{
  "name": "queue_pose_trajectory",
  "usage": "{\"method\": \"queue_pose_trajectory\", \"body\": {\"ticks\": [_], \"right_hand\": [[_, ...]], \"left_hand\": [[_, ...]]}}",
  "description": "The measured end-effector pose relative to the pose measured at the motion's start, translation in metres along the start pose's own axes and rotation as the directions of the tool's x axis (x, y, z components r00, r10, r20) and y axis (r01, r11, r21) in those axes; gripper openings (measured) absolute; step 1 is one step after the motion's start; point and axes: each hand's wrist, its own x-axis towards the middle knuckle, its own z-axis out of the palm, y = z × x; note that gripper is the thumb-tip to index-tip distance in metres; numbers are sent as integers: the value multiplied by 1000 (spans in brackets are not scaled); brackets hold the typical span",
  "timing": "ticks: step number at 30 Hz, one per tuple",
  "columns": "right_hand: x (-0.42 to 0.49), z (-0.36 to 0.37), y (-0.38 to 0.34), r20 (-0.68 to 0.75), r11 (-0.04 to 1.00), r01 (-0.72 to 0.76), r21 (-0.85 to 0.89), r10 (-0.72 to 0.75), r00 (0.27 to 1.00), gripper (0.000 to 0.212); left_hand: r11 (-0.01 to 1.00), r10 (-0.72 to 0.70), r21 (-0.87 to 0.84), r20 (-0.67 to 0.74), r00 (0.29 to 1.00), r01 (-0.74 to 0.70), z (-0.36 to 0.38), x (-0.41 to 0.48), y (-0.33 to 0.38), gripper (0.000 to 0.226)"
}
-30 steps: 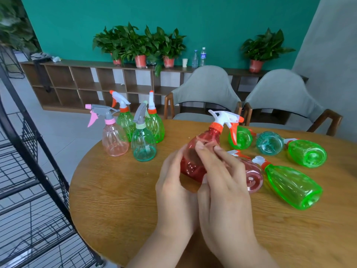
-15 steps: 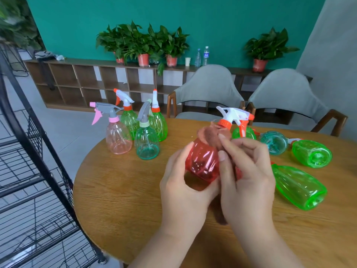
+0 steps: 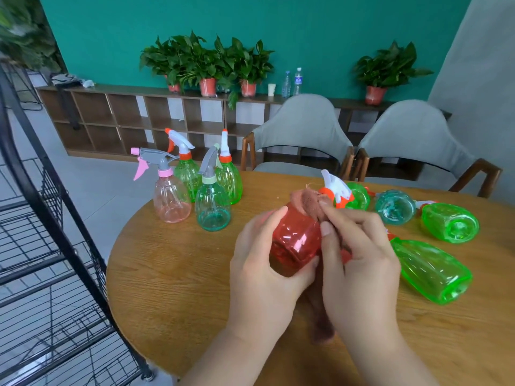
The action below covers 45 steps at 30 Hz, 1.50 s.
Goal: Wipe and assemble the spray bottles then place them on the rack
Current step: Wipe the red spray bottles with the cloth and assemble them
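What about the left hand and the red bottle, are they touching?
Touching. The head view shows the left hand gripping the red bottle, with a fingertip on its upper side and the thumb against its base.

tilted red spray bottle (image 3: pixel 296 240), brown cloth (image 3: pixel 308 203) over its neck

Single head cam, wide-angle, faces fwd + down over table (image 3: pixel 172 274), close range; rack (image 3: pixel 73 246) at left edge.
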Motion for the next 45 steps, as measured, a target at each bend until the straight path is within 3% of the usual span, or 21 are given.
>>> {"method": "queue_pose_trajectory", "body": {"ticks": [5, 12, 20, 27, 34, 40, 45], "right_hand": [[-15, 2, -9, 49, 994, 101, -45, -98, 994, 31], [9, -3, 7, 90, 996, -88, -16, 89, 992, 29], [-1, -4, -8, 101, 998, 60, -6, -59, 993, 32], [12, -8, -3, 144, 967, -215, 137, 195, 970, 28], [-1, -9, -21, 16, 978, -87, 187, 85, 996, 29], [0, -5, -16, 12, 981, -111, 159, 111, 994, 28], [-8, -2, -24, -46, 991, -30, 133, 36, 998, 34]], "left_hand": [[999, -38, 32, -5, 999, 38, -2, 5, -3, 71], [986, 82, 142, 79, 994, -92, -3, 4, 1, 93], [982, 89, 156, 122, 989, -108, -9, 9, -2, 100], [989, 91, 108, 110, 990, -103, -13, 9, 5, 102], [989, 80, 114, 93, 992, -90, -22, 17, 9, 100], [998, 25, 57, 59, 998, -29, -22, 17, 16, 103], [996, 46, 70, 52, 998, -50, -25, 22, 16, 100]]}}
